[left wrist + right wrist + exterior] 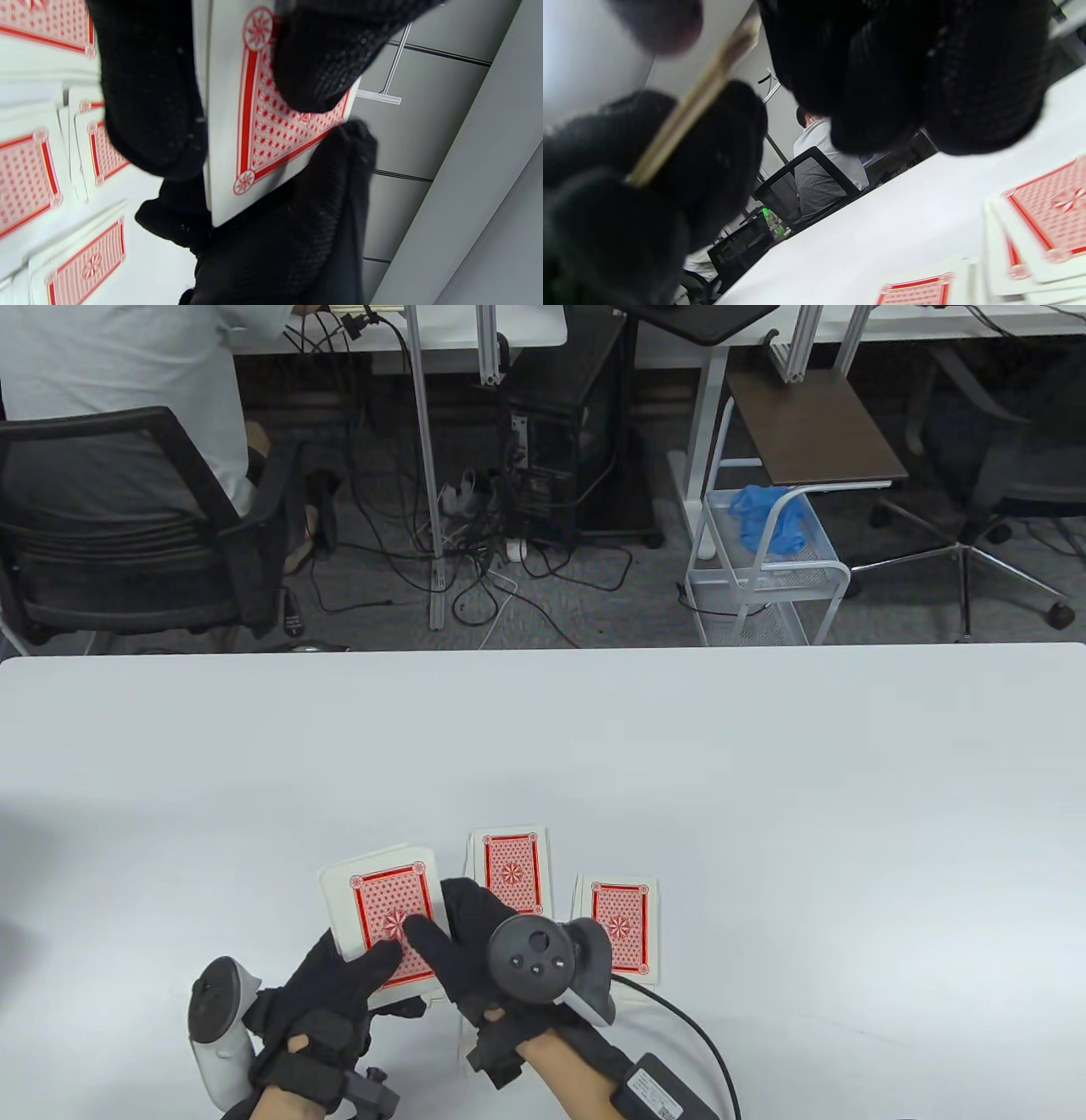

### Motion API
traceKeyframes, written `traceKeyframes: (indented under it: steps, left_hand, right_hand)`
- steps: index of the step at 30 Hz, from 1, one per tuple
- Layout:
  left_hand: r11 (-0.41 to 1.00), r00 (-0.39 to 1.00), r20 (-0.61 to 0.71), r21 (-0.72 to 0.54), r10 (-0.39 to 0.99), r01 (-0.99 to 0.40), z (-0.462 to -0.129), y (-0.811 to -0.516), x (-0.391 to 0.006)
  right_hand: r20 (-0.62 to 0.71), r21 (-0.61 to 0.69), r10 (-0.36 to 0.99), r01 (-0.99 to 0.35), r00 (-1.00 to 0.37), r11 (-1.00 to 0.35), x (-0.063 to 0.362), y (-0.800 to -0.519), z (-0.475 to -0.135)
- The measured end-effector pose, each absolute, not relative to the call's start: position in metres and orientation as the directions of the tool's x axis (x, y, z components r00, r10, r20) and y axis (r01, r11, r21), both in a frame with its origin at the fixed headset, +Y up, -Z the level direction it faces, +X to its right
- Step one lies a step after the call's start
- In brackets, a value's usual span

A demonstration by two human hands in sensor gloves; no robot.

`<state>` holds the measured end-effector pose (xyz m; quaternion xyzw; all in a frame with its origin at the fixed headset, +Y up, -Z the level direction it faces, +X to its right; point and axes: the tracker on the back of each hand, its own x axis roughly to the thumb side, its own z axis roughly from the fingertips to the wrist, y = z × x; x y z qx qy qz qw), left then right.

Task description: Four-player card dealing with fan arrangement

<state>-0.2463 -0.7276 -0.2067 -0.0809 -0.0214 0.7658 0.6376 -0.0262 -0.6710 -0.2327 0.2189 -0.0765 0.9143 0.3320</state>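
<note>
Near the white table's (543, 729) front edge, the red-backed deck (382, 920) is sitting in the left hand (327, 993), which is gripping it face down with the thumb lying across the top card; the right hand (475, 950) is reaching in just beside the deck, its thumb and fingers pinching that card's near corner; right of the deck, one dealt pile (511, 869) is lying on the table, and another pile (622, 925) is resting further right, partly behind the right hand's tracker (534, 954); beyond the table, an office chair (127, 534) is standing.
</note>
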Motion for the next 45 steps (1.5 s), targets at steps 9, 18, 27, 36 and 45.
traceKeyframes:
  steps: [9,18,27,36,45]
  left_hand:
    - [-0.262,-0.242,-0.102,-0.343,0.965,-0.902,-0.213,-0.736,-0.231]
    - [-0.220,-0.196,-0.131,-0.208,0.972,-0.953,-0.213,-0.742,-0.245]
    - [-0.206,-0.188,-0.136,-0.133,0.973,-0.970,-0.215,-0.744,-0.257]
    - [-0.161,-0.144,-0.135,-0.132,0.980,-0.978,-0.215,-0.745,-0.258]
    - [-0.135,-0.110,-0.153,-0.163,0.982,-0.977,-0.217,-0.750,-0.242]
  right_hand:
    - [0.456,-0.118,0.603,-0.716,-0.655,-0.688,-0.001,-0.679,-0.221]
    - [0.259,0.103,0.920,-0.939,-0.293,-0.328,0.042,-0.697,-0.250]
    - [-0.058,0.071,0.636,-0.638,-0.770,-0.766,0.126,-0.732,-0.277]
    - [-0.120,0.106,0.019,-0.032,-0.993,-0.994,0.125,-0.767,-0.281]
    - [0.142,0.041,0.708,-0.711,-0.692,-0.702,0.074,-0.714,-0.261]
